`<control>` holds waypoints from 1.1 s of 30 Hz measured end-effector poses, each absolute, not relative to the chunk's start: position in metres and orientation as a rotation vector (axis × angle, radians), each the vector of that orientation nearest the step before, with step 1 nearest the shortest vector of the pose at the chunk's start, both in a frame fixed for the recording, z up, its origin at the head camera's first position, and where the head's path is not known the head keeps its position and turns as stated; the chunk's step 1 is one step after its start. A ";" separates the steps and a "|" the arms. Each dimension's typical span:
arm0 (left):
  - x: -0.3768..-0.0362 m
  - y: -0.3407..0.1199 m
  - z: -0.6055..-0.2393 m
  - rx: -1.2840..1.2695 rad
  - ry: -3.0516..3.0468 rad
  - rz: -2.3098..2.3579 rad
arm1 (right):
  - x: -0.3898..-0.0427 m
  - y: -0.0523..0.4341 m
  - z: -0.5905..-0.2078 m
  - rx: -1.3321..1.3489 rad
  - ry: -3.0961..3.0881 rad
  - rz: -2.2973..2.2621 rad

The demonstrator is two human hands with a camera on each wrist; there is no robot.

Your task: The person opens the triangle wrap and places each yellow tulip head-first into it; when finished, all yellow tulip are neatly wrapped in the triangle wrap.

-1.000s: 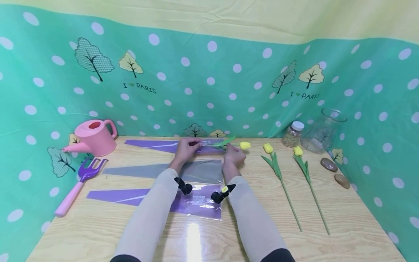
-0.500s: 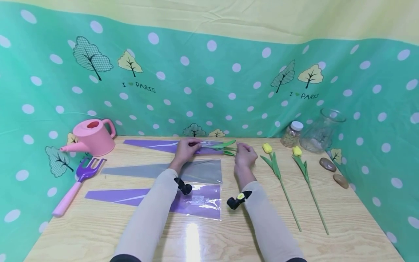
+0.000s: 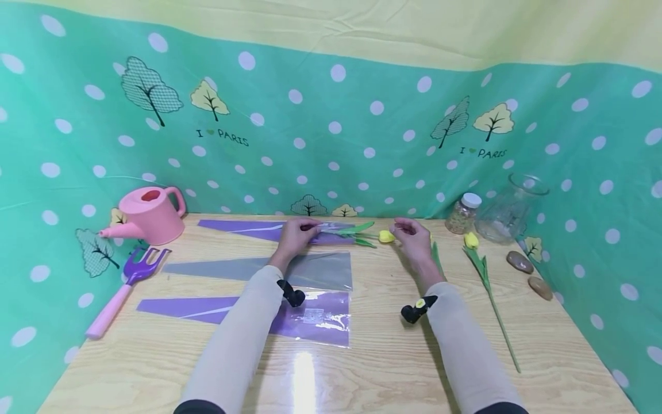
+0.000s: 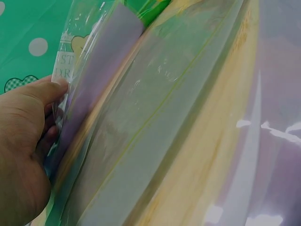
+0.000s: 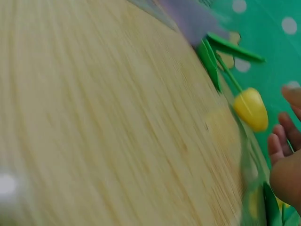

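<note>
My left hand (image 3: 297, 237) pinches the edge of the rearmost purple flower sleeve (image 3: 253, 230). In the left wrist view, the thumb and fingers grip its clear, printed film (image 4: 66, 66). A yellow tulip (image 3: 386, 236) lies with its stem inside that sleeve; its leaves and bloom stick out to the right. Just right of the bloom hovers my right hand (image 3: 414, 240), fingers loosely bent and holding nothing. The right wrist view shows a gap between the fingers and the tulip bloom (image 5: 251, 109). Another tulip, its leaf (image 3: 436, 256) peeking out, is mostly hidden behind the right arm.
A grey sleeve (image 3: 320, 271) and another purple sleeve (image 3: 310, 333) lie in front. One more tulip (image 3: 486, 282) lies at right. Behind it stand a lidded jar (image 3: 462, 215), a glass vase (image 3: 499, 215) and two stones (image 3: 519, 261). A pink watering can (image 3: 152, 215) and hand fork (image 3: 116, 302) are at left.
My right hand has let go of the tulip and drawn back to the right, past its bloom, now covering the nearer loose tulip. The left hand stays at the sleeve.
</note>
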State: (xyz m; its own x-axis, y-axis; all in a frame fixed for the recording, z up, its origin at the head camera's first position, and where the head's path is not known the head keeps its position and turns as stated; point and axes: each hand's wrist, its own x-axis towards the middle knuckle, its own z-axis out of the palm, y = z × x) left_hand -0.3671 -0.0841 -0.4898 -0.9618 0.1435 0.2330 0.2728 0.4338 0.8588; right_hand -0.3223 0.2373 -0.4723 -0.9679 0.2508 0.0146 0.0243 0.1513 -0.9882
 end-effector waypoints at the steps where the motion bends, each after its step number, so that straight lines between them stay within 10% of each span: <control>1: -0.367 -0.084 -0.490 -0.368 -2.557 -1.566 | -0.323 0.241 -0.473 -0.244 -2.287 1.904; 33: -0.362 -0.086 -0.484 -0.346 -2.563 -1.540 | -0.330 0.229 -0.478 0.001 -2.534 1.823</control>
State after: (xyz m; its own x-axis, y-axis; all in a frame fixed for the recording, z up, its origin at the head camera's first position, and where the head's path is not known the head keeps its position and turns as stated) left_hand -0.3623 -0.0857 -0.4841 -0.9650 0.1279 0.2291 0.2624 0.4523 0.8524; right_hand -0.3295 0.2290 -0.4776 -0.9998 0.0110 0.0164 -0.0121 0.3179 -0.9481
